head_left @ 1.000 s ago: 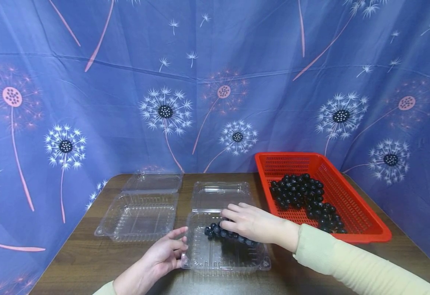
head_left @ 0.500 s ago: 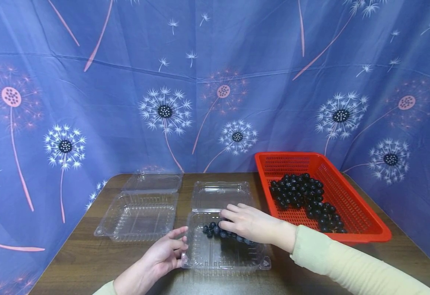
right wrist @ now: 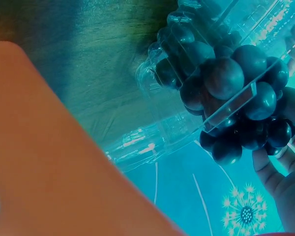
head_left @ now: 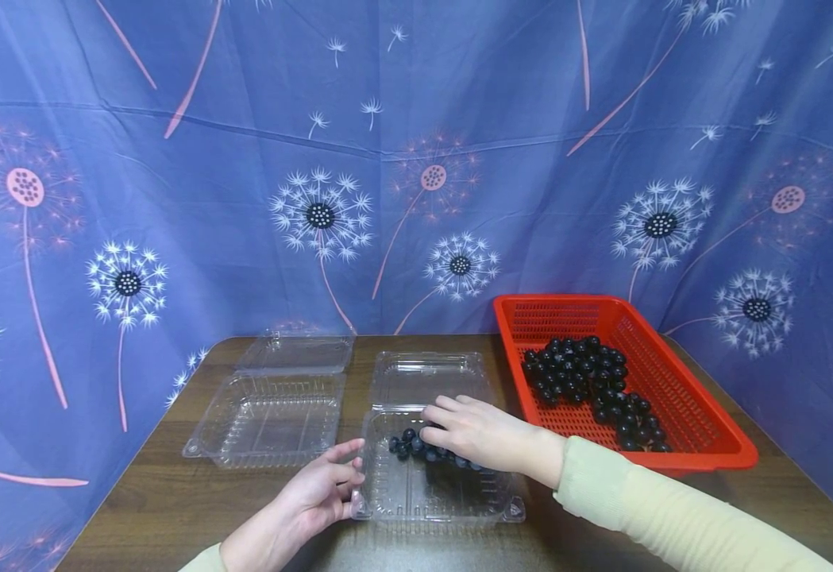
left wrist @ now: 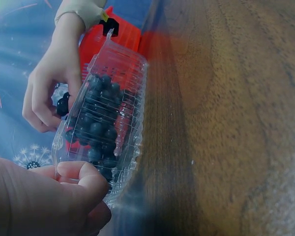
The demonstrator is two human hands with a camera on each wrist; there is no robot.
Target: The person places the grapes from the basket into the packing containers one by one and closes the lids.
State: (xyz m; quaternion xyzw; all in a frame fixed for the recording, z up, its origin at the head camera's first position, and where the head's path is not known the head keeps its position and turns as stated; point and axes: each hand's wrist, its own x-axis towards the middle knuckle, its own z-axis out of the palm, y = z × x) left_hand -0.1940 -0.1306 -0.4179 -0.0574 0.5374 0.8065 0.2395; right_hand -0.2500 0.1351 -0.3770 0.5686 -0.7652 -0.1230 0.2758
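Observation:
My right hand [head_left: 483, 433] grips a bunch of dark grapes [head_left: 409, 446] over a clear plastic clamshell container [head_left: 391, 496], whose lid is folded back. The hand covers the bunch's upper part in the head view. Seen from the left wrist, the grapes [left wrist: 96, 130] are low inside the container's wall, with one or more grapes up near the right fingers. My left hand [head_left: 319, 492] pinches the container's near left rim between thumb and fingers. From the right wrist, the bunch [right wrist: 226, 78] lies partly behind the clear rim, fingers at its right.
A second open clamshell container [head_left: 266, 421] stands at the left. At the right is a red slotted basket [head_left: 680, 397] with more dark grapes [head_left: 576, 369] in it. A blue dandelion-print cloth [head_left: 387, 103] hangs behind the wooden table [head_left: 144, 508].
My right hand and the bunch have shifted slightly left within the container. The left hand keeps its place on the rim.

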